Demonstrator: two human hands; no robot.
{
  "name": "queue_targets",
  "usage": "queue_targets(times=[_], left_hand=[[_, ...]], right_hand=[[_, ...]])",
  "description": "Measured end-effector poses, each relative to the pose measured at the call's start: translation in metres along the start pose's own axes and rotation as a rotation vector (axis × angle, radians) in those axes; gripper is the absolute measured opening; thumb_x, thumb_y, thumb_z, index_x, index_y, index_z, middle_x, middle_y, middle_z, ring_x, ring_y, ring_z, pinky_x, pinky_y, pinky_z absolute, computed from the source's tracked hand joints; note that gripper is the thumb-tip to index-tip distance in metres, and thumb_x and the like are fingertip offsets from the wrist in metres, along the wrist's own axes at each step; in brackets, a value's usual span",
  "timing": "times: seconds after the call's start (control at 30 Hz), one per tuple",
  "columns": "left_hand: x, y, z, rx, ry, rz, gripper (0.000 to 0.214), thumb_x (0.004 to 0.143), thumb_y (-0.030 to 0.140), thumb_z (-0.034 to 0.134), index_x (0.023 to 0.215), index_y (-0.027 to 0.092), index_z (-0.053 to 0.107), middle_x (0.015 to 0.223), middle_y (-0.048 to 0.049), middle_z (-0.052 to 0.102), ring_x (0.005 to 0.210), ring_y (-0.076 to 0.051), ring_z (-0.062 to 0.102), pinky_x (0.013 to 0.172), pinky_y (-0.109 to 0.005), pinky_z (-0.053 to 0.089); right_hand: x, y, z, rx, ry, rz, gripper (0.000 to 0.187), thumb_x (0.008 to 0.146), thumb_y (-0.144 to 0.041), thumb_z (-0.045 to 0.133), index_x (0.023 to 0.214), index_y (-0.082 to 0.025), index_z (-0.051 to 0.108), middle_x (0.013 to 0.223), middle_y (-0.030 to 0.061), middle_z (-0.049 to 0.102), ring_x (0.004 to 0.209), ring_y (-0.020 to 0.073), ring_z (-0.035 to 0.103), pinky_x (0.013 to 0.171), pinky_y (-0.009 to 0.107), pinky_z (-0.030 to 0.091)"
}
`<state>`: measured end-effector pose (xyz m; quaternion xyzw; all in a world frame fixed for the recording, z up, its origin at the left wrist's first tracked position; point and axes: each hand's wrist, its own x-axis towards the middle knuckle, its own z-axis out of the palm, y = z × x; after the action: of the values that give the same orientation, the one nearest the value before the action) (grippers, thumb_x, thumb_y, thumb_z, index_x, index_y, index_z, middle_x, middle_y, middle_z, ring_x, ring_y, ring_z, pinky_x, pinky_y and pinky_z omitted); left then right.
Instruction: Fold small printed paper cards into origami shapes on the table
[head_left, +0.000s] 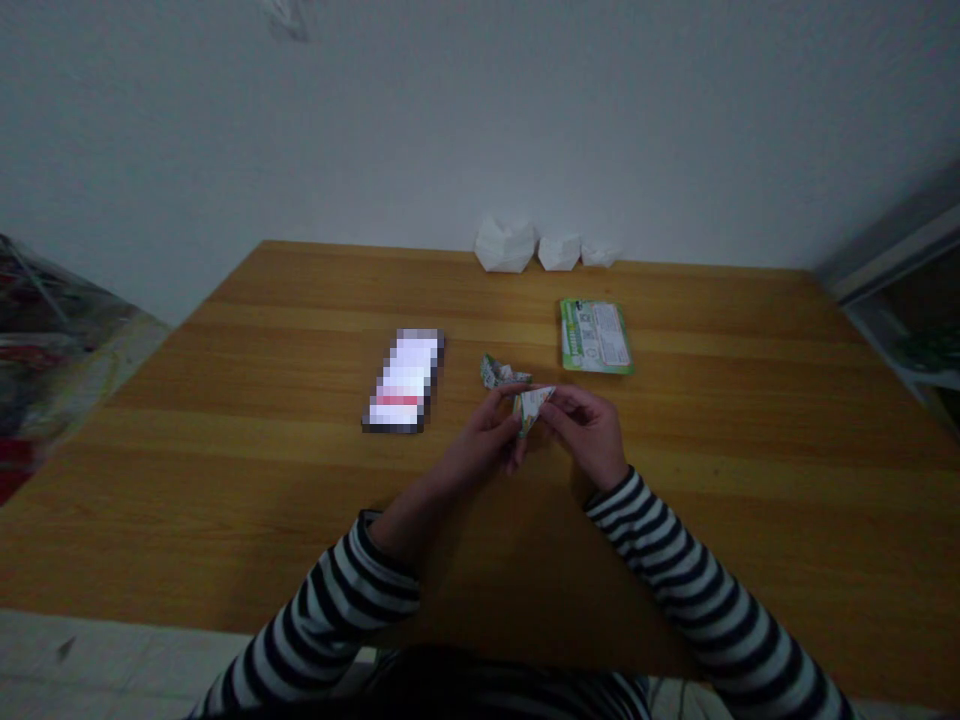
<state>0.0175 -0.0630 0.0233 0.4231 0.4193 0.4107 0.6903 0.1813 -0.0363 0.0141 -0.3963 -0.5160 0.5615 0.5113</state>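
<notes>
Between my two hands is a small folded paper piece (533,404), white with green and orange print and roughly triangular. My left hand (487,436) pinches its left side, thumb in front. The fingers of my right hand (591,428) are closed on its right edge. Just beyond my left fingertips lies a crumpled or folded piece of green and white printed paper (496,372). Farther back to the right, a flat green and white printed packet (596,337) rests on the table.
A phone with a lit, blurred screen (405,380) lies left of my hands on the wooden table (225,420). Several things in a row at the wall include a large white folded paper shape (505,246) and a smaller one (559,253). A shelf (911,330) stands at the right.
</notes>
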Motion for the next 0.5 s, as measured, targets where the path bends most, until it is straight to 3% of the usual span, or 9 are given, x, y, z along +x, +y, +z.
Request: queue_targets(times=[0.07,0.3,0.5], left_hand=[[-0.0001,-0.0009,0.0014,-0.020,0.011,0.011,0.063,0.091,0.042,0.060,0.145,0.018,0.037,0.051,0.0071,0.058,0.036,-0.008,0.047,0.038,-0.015,0.033],[0.0041,-0.0047,0.0019,-0.118,0.026,-0.025,0.056,0.091,0.039,0.059,0.140,0.015,0.051,0.053,0.0040,0.059,0.038,-0.008,0.050,0.038,-0.016,0.034],[0.0058,-0.0052,0.0068,-0.190,0.029,-0.053,0.048,0.092,0.048,0.053,0.125,0.014,0.060,0.055,0.0021,0.060,0.041,-0.010,0.054,0.040,-0.018,0.040]], right_hand=[[0.0001,0.0018,0.0011,0.021,0.003,0.021,0.029,0.076,-0.042,0.079,0.095,-0.020,0.075,0.079,0.0033,0.075,0.059,0.0132,0.064,0.053,0.024,0.054],[0.0010,0.0077,0.0028,0.033,0.026,0.040,0.034,0.076,-0.043,0.079,0.103,-0.022,0.077,0.095,0.0060,0.079,0.079,0.0192,0.073,0.072,0.032,0.061],[0.0015,0.0089,0.0045,0.052,0.074,0.061,0.037,0.074,-0.045,0.080,0.105,-0.023,0.078,0.113,0.0070,0.077,0.099,0.0235,0.073,0.087,0.039,0.060]])
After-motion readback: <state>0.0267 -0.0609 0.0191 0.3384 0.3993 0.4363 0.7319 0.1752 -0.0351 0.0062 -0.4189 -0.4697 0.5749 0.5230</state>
